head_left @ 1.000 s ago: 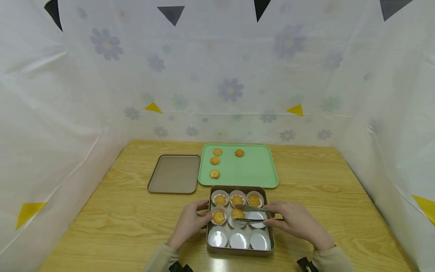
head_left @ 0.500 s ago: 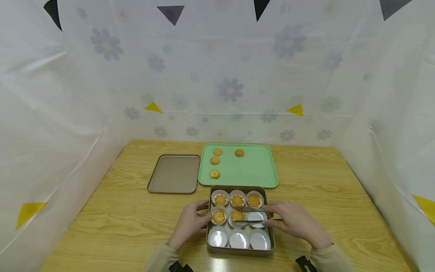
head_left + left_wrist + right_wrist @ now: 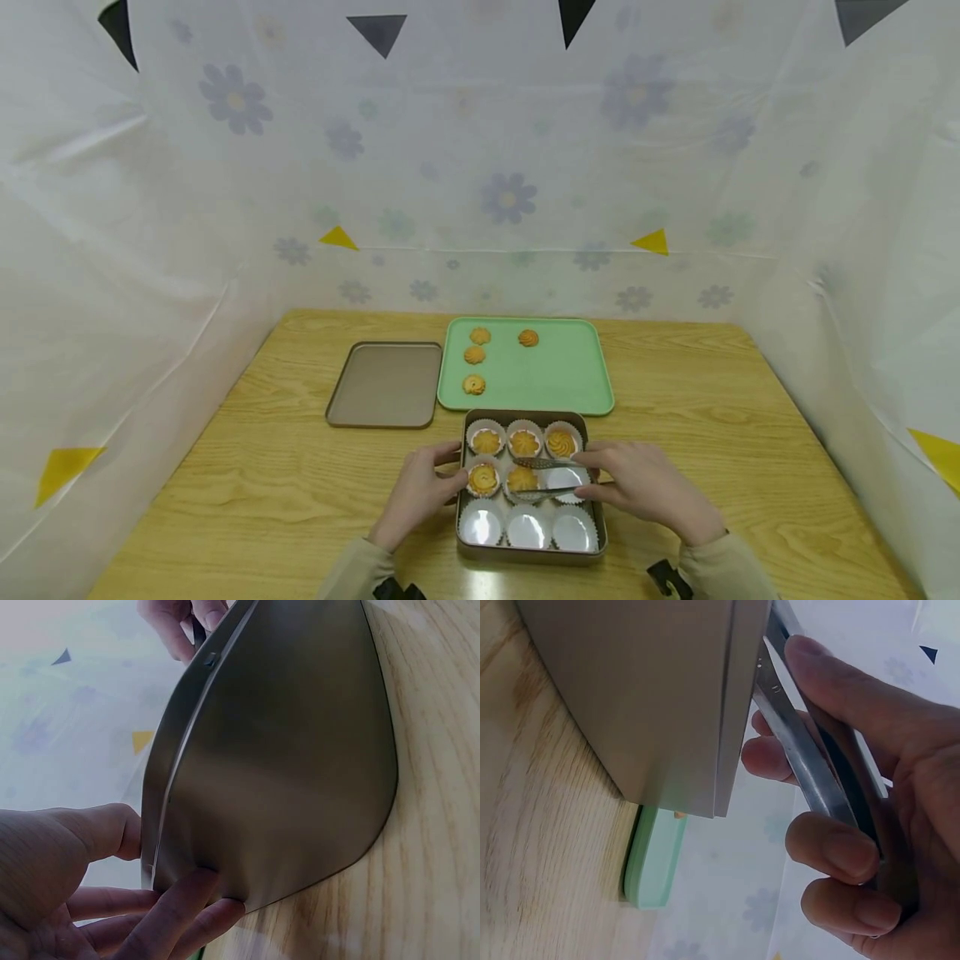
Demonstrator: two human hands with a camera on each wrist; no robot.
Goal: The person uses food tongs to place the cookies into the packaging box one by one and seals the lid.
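Observation:
A deep metal baking tin (image 3: 531, 556) holds several white paper cups in rows. My left hand (image 3: 422, 492) holds its left wall, thumb at the rim and fingers along the outside, as the left wrist view shows. My right hand (image 3: 648, 487) grips metal tongs (image 3: 810, 754) over the tin's right rim. The tongs' arms lie on either side of a cookie (image 3: 522, 477) in the middle cup; whether they touch it I cannot tell. Cookies lie in the back row's cups, and a ring-shaped cookie (image 3: 483, 478) sits in the middle row's left cup.
Behind the tin lies a green tray (image 3: 555, 375) with several cookies, among them a swirled one (image 3: 528, 337). A shallow brown tray (image 3: 386, 383) stands left of it. White patterned sheets (image 3: 450, 150) enclose the wooden table (image 3: 247, 483).
My right hand and the tongs have shifted slightly left and toward me. The cookie between the tongs' arms has moved a little the same way. My left hand stays on the tin.

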